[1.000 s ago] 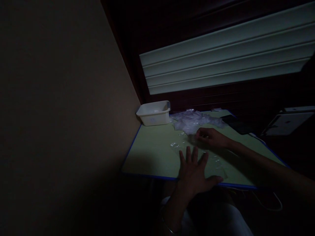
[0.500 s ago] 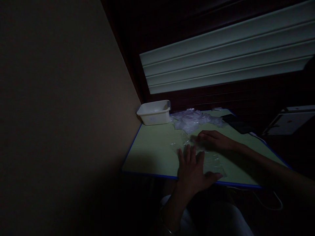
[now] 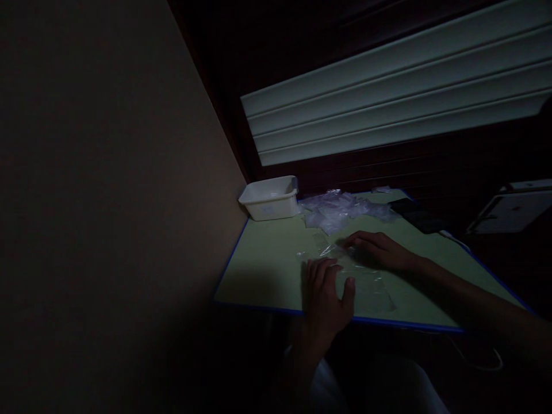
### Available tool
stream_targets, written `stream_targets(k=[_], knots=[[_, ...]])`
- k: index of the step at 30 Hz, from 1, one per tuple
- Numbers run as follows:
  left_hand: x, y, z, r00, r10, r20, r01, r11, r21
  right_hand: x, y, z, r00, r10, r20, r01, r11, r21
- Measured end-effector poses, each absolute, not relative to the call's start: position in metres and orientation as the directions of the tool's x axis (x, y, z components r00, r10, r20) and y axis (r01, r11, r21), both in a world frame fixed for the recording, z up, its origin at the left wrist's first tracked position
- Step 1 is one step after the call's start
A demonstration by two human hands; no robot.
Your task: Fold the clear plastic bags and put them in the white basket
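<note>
A clear plastic bag (image 3: 371,287) lies flat on the pale green table top (image 3: 267,259). My left hand (image 3: 325,296) rests at the bag's left side, its fingers bent and the thumb held apart. Over the bag's upper part is my right hand (image 3: 377,250), fingers pointing left and bent downward; its fingertips are dark, and whether they pinch the plastic cannot be made out. Beyond the hands sits a loose pile of small clear plastic bags (image 3: 334,210).
A white plastic tub (image 3: 271,200) stands at the back left corner against the wall (image 3: 172,172). A dark flat object (image 3: 416,215) lies at the back right edge. White papers (image 3: 511,211) are further right. The table has a blue rim.
My left hand has moved slightly left, with its thumb drawn in from the bag's lower part. The right hand has shifted a little to the right.
</note>
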State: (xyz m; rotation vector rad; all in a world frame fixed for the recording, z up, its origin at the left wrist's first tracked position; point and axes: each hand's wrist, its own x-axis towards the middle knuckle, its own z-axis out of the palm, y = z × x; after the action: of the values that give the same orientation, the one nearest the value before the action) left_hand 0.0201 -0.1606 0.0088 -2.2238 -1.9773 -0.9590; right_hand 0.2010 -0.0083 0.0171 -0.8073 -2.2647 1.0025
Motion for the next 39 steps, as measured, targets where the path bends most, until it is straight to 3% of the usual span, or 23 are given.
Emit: stream_targets(k=[3,7,10,18,29,35,39], knots=[[0.010,-0.148,0.022,0.079,0.904,0.420,0.921,-0.227,0.315,0.202,-0.009,0.014,-0.681,0.694,0.233,0.295,0.551,-0.781],[-0.001,-0.120,0.037,0.303,0.913,0.273,0.926,-0.350,0.144,0.201,-0.008,0.011,-0.667,0.699,0.257,0.310,0.574,-0.758],[-0.005,-0.104,0.038,0.411,0.896,0.167,0.900,-0.428,0.081,0.202,-0.006,0.007,-0.684,0.668,0.294,0.319,0.636,-0.702],[-0.022,-0.092,0.020,0.429,0.895,0.120,0.902,-0.431,-0.013,0.202,-0.003,0.004,-0.741,0.598,0.306,0.336,0.724,-0.602],[-0.039,-0.082,0.006,0.461,0.880,0.111,0.882,-0.469,0.056,0.203,-0.004,0.004,-0.737,0.542,0.404,0.281,0.789,-0.547],[-0.027,-0.092,0.008,0.511,0.849,0.131,0.847,-0.524,0.093,0.205,0.001,-0.001,-0.679,0.588,0.439,0.348,0.785,-0.513],[-0.024,-0.093,0.006,0.498,0.859,0.122,0.854,-0.510,0.102,0.207,0.006,-0.007,-0.721,0.531,0.444,0.317,0.824,-0.470]])
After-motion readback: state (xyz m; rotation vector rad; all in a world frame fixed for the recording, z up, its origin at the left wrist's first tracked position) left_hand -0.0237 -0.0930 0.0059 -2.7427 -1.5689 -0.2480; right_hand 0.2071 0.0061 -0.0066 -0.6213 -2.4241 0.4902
